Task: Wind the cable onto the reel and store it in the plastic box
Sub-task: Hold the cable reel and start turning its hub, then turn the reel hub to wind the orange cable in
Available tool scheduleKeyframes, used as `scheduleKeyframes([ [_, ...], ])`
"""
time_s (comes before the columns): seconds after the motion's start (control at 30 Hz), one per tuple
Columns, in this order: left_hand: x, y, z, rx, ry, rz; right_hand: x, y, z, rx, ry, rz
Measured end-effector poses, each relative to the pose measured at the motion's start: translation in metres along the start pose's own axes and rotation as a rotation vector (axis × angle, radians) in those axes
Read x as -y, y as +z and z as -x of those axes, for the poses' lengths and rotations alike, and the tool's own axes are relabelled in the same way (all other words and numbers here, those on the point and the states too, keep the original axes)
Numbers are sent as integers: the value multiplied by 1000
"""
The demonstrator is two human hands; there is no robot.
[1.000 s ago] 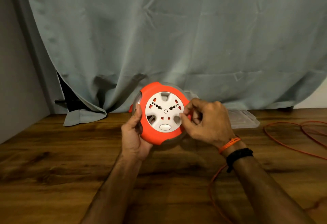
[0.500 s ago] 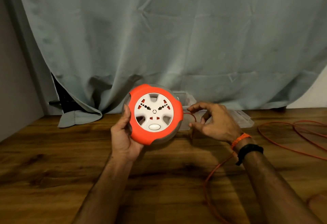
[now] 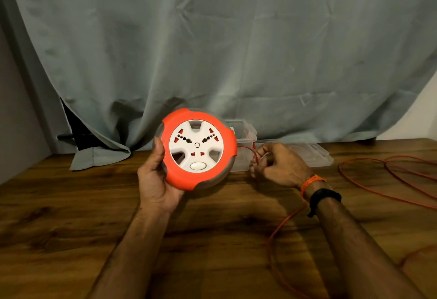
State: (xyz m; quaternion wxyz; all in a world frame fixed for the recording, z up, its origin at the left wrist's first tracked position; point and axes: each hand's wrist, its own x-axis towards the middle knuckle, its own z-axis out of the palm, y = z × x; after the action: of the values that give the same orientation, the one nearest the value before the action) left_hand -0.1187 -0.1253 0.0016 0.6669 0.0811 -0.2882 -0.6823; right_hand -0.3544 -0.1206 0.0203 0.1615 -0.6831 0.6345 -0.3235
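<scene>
Left hand (image 3: 158, 180) grips the orange reel (image 3: 196, 151) by its left rim, face toward the camera. Right hand (image 3: 279, 166), just right of the reel, appears to pinch the orange cable (image 3: 251, 151) leaving its side. Plastic box (image 3: 246, 133) sits behind both, near the fingertips.

Both forearms are bare, with no sleeves in view. The left hand (image 3: 157, 180) wears nothing: no ring, no band. Just behind the right hand (image 3: 281, 166), the wrist carries two bands side by side: an orange braided bracelet (image 3: 311, 181) nearer the hand, and beside it, farther up the arm, a wider black wristband (image 3: 325, 197) with a smooth matte surface.
</scene>
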Motion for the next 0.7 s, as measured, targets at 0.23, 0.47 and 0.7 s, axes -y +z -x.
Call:
scheduleKeyframes([
  [0.23,-3,-5,-2,-44,12,-1,-2,1,3,-70,21,201],
  [0.47,-2,-4,-3,-29,2,-25,5,4,1,-94,-17,121],
  [0.7,3,2,-2,-34,-26,-58,31,11,8,-450,-399,45],
])
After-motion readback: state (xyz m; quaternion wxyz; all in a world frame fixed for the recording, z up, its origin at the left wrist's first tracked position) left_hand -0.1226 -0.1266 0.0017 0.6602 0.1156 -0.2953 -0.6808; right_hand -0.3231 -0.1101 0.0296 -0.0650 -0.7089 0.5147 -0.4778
